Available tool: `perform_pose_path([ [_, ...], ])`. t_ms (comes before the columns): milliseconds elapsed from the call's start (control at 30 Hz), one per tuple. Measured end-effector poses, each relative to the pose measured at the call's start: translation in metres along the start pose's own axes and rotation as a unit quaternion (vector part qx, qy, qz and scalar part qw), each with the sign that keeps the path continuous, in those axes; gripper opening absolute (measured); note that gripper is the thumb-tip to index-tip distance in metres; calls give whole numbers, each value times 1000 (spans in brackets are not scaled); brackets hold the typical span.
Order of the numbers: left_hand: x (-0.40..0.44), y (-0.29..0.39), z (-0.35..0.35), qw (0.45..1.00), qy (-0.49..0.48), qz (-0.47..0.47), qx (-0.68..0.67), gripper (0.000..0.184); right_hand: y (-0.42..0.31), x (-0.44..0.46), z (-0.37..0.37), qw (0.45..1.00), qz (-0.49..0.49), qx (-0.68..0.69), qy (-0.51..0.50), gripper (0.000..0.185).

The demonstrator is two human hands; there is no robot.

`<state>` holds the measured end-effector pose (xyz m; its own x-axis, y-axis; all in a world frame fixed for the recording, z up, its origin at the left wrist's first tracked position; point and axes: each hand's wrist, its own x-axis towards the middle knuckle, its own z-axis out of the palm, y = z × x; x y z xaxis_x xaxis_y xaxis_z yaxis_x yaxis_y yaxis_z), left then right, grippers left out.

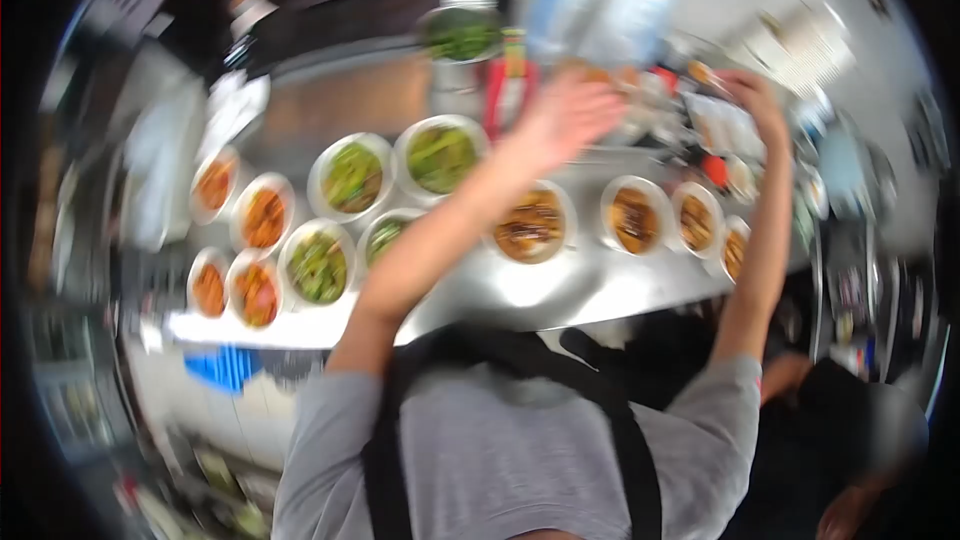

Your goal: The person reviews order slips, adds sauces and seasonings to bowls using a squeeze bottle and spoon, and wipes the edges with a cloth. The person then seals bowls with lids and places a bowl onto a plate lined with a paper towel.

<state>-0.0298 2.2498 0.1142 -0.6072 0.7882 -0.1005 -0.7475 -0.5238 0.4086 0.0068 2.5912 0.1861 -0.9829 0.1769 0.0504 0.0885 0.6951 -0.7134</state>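
My left hand (pixel 578 112) reaches across the steel counter, blurred, its fingers stretched out over seasoning containers at the back. It seems to hold nothing. Farther right, my right hand (pixel 750 95) has its fingers drawn together at a small pale and orange thing (pixel 704 73) that is too blurred to name. Below my hands stand white bowls of brown saucy food, among them one bowl (pixel 530 225) by my left forearm and another bowl (pixel 636 216) to its right. My left forearm partly covers a bowl of greens (pixel 388 232).
More bowls of greens (pixel 350 176) and bowls of orange-red food (pixel 264 217) stand on the left. A pot of green leaves (pixel 460 35), a red package (pixel 507 90) and clear plastic bags (pixel 630 15) are at the back. Another person in black (pixel 840 430) is close on my right.
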Motion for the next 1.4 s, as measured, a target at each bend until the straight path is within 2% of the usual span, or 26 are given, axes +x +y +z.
perform_pose_path([
  [100, 2, 0, -3, 995, 49, 23, -84, 67, -92, -10, 59, 993, 5, 86, -84, 22],
  [133, -6, 8, -5, 994, 48, 21, -100, 70, -118, -11, 80, 988, -30, 94, -117, 22],
  [233, -62, 41, -25, 980, 17, 89, -177, 74, -198, -26, 158, 972, -107, 121, -173, 22],
  [267, -89, 52, -33, 975, -7, 147, -167, 75, -224, -35, 186, 966, -123, 137, -180, 21],
  [300, -118, 66, -38, 967, 24, 174, -186, 71, -248, -43, 213, 960, -139, 153, -187, 21],
  [367, -182, 89, -60, 960, 80, 234, -134, 69, -282, -51, 271, 934, -193, 200, -224, 20],
  [433, -247, 108, -95, 940, 134, 288, -128, 64, -314, -68, 328, 920, -231, 231, -217, 19],
  [500, -318, 123, -122, 901, 234, 358, -77, 52, -338, -87, 378, 898, -241, 262, -259, 18],
  [533, -353, 130, -134, 882, 274, 381, -47, 49, -348, -101, 408, 888, -215, 312, -259, 18],
  [567, -388, 132, -144, 864, 272, 417, -72, 47, -355, -113, 435, 889, -235, 310, -243, 18],
  [633, -446, 136, -168, 813, 331, 472, -85, 48, -366, -138, 483, 893, -320, 255, -187, 20],
  [700, -493, 134, -177, 794, 316, 506, -116, 48, -372, -162, 526, 882, -373, 259, -124, 20],
  [767, -530, 128, -191, 765, 338, 534, -125, 47, -366, -172, 562, 886, -407, 186, -126, 22],
  [800, -545, 124, -197, 756, 350, 539, -121, 46, -361, -174, 570, 894, -388, 119, -187, 25],
  [900, -569, 119, -221, 680, 478, 542, -122, 45, -366, -182, 580, 891, -418, 122, -124, 28],
  [1033, -571, 123, -267, 608, 626, 484, -72, 42, -367, -188, 584, 896, -420, 110, -95, 31],
  [1067, -568, 126, -276, 612, 630, 472, -79, 40, -363, -185, 587, 897, -427, 87, -80, 27],
  [1167, -551, 137, -293, 631, 620, 466, -16, 43, -361, -176, 581, 933, -251, 165, -200, 22],
  [1200, -545, 143, -301, 626, 602, 495, 30, 40, -364, -171, 576, 942, -169, 191, -218, 20],
  [1267, -533, 153, -321, 597, 606, 521, 74, 40, -370, -155, 567, 947, -251, 167, -113, 21],
  [1333, -527, 163, -332, 576, 600, 544, 106, 41, -382, -138, 566, 928, -342, 145, 14, 25],
  [1400, -526, 174, -339, 562, 618, 525, 162, 40, -376, -119, 576, 920, -386, 61, 25, 24],
])
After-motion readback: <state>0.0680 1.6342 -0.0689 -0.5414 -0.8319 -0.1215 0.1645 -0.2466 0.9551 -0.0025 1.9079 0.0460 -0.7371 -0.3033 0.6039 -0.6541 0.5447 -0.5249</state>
